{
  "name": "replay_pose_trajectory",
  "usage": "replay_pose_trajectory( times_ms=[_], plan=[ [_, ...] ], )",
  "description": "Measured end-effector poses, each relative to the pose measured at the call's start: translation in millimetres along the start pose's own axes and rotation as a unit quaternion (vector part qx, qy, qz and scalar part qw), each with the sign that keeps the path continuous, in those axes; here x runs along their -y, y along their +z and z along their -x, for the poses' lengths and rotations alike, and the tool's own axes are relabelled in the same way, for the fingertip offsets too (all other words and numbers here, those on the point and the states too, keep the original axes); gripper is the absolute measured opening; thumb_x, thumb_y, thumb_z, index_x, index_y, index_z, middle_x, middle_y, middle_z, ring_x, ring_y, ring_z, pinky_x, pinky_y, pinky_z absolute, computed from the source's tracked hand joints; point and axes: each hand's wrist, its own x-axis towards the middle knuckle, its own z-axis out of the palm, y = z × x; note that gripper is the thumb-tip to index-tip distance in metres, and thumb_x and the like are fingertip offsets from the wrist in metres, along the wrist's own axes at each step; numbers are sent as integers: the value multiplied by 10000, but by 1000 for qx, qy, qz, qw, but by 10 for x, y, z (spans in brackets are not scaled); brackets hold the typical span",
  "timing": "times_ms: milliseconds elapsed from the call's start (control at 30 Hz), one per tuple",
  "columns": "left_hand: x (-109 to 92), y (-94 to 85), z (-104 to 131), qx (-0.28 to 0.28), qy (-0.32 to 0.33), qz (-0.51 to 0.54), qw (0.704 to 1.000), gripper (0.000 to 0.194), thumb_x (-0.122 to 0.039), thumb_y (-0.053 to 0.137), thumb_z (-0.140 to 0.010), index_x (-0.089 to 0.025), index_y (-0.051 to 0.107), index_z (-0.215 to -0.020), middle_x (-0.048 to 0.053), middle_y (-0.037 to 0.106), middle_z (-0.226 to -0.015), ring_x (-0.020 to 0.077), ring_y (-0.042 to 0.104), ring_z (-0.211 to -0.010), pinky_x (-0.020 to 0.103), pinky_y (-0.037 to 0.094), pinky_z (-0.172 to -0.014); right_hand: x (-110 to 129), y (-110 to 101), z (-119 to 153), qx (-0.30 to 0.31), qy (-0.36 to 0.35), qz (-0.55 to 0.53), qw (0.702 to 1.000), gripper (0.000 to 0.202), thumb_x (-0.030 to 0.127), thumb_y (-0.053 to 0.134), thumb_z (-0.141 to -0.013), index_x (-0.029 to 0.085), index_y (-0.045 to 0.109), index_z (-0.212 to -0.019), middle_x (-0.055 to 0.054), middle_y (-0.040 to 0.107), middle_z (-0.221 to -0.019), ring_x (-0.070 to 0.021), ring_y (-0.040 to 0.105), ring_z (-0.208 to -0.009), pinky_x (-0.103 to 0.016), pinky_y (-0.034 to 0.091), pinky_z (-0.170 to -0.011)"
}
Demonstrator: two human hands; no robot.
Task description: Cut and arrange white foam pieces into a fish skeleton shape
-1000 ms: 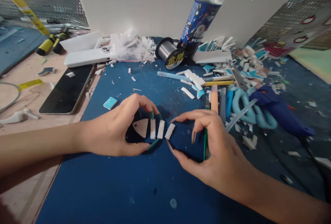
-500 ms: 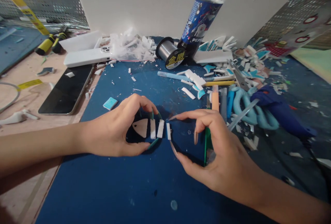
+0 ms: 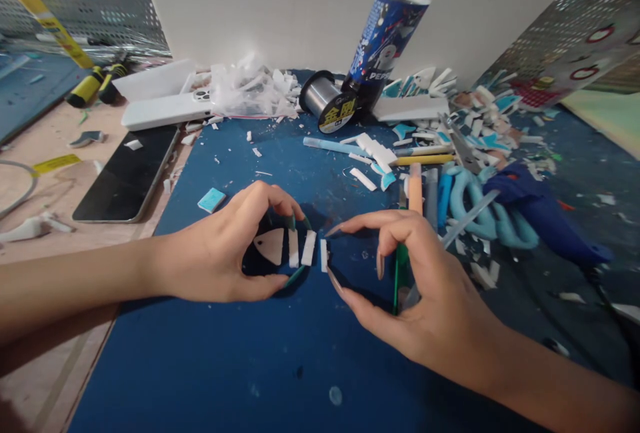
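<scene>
Two white strips [image 3: 309, 248], one holed piece [image 3: 271, 246] inside the left hand [image 3: 225, 250], fingers curled; right hand [image 3: 425, 280] framing a third strip [image 3: 324, 255]; can't tell if either grips!

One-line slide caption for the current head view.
Left hand and right hand frame a triangular white piece and three white strips in a row on a blue mat.

A black, glass-faced phone [image 3: 127, 183] lies on the pale wooden bench [image 3: 44, 130] beside the left edge of the flat blue mat [image 3: 225, 366]. Near the mat's rear edge, a black-flanged, silver-wound spool [image 3: 321, 100] sits just beside a blue-labelled clear plastic bottle [image 3: 387, 40].
</scene>
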Motion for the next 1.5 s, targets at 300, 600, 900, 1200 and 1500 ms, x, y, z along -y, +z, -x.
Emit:
replay_pose_trajectory(
  times_ms=[300,600,900,1200,1500],
  plan=[
    [-9,-4,-5,-1,6,-1,1000,448,-242,665,-765,-180,350,-1077,135,523,-1138,243,548,-1089,384,504,-866,-10,-4,-20,6,8,-11,1000,351,162,664,-758,234,322,-793,-65,609,-1059,-211,587,-1041,-390,480,-839],
    [-10,-24,24,1,-3,-4,1000,455,-270,659,-774,-215,342,-1094,122,515,-1162,250,546,-1085,383,514,-839,24,13,-27,13,11,-8,1000,357,149,653,-771,237,308,-797,-55,610,-1055,-224,572,-1006,-425,478,-810],
    [-36,-32,33,6,13,-8,1000,466,-252,655,-771,-228,332,-1107,108,511,-1167,249,529,-1105,409,484,-888,4,41,-18,7,3,-3,1000,370,157,664,-767,238,306,-807,-43,621,-1056,-222,547,-1002,-405,471,-804],
    [-30,-26,46,17,20,-13,1000,487,-237,660,-767,-229,333,-1127,122,502,-1168,271,512,-1101,451,470,-879,16,46,-10,-9,-2,3,1000,365,156,662,-766,245,315,-839,-66,625,-1036,-231,571,-977,-404,482,-796],
    [-33,-34,45,20,29,-25,999,490,-231,665,-764,-218,345,-1136,140,518,-1164,288,512,-1105,472,465,-882,4,51,-21,-6,1,7,1000,359,162,661,-766,237,321,-852,-71,614,-1047,-227,577,-976,-405,487,-796]
  ],
)
